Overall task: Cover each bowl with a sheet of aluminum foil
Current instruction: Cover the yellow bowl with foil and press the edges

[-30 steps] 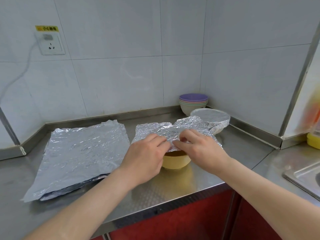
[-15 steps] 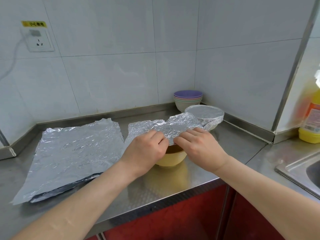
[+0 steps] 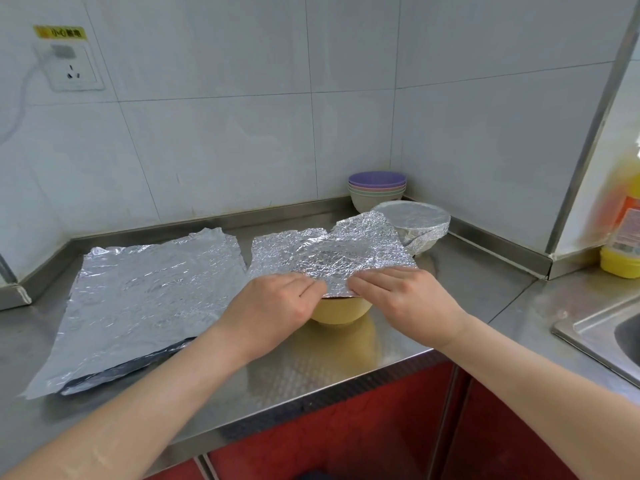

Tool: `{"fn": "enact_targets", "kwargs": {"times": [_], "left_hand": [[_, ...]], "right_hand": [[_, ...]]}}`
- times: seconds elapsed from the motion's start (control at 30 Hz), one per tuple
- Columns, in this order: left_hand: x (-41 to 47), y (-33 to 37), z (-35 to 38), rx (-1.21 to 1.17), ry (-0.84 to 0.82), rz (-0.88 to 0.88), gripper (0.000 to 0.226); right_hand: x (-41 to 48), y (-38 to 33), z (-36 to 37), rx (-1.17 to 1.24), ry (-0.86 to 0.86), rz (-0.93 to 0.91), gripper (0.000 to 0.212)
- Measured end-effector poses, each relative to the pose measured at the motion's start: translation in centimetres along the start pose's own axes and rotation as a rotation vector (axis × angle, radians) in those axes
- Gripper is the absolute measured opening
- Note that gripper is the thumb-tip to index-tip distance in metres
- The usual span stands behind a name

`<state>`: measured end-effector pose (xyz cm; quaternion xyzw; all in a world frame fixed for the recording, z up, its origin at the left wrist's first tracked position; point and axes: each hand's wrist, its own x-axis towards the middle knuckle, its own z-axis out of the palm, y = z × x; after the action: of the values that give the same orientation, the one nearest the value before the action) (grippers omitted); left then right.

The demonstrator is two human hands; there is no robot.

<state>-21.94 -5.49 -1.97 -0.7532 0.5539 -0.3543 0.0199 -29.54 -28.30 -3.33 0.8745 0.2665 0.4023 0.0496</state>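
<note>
A yellow bowl (image 3: 341, 310) stands on the steel counter (image 3: 346, 355) in front of me. A crinkled foil sheet (image 3: 329, 258) lies loosely over its top and hides the rim's far side. My left hand (image 3: 273, 306) pinches the sheet's near edge at the left of the bowl. My right hand (image 3: 401, 296) presses the same edge down at the right. Behind it sits a bowl wrapped in foil (image 3: 414, 225). A stack of bare bowls (image 3: 376, 189), purple on top, stands in the corner.
A pile of flat foil sheets (image 3: 145, 299) lies on the counter to the left. A sink (image 3: 609, 337) is at the right edge, with a yellow bottle (image 3: 621, 237) behind it. A wall socket (image 3: 72, 69) is at upper left. Red cabinet doors (image 3: 381, 427) are below.
Both hands have slid slightly apart along the foil's near edge. The sheet lies flatter over the bowl. My head has shifted, so the scene sits a little differently.
</note>
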Motion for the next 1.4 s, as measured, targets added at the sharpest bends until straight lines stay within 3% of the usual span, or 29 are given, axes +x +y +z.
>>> {"fn": "enact_targets", "kwargs": {"times": [0.07,0.17,0.47,0.77,1.07,1.4], "left_hand": [[-0.1,-0.1,-0.2,-0.016,0.018,0.007,0.027],[-0.4,0.0,-0.3,-0.056,0.050,0.011,0.031],[-1.1,-0.4,-0.6,-0.195,0.039,-0.013,0.031],[-1.3,-0.4,-0.2,-0.311,0.102,-0.059,0.034],[-3.0,1.1,-0.1,-0.176,0.279,0.010,0.030],[-3.7,0.6,0.8,-0.119,0.367,0.054,0.017]], "right_hand": [[-0.2,0.0,0.0,0.012,0.001,-0.021,0.051],[-0.6,-0.2,0.2,0.042,-0.008,-0.011,0.037],[-1.3,-0.1,0.7,0.111,0.025,-0.033,0.022],[-1.7,-0.1,0.3,0.178,0.039,0.009,0.030],[-3.1,-1.5,0.5,0.055,0.156,-0.001,0.024],[-3.4,-2.1,0.6,-0.033,0.264,0.034,0.020]]}}
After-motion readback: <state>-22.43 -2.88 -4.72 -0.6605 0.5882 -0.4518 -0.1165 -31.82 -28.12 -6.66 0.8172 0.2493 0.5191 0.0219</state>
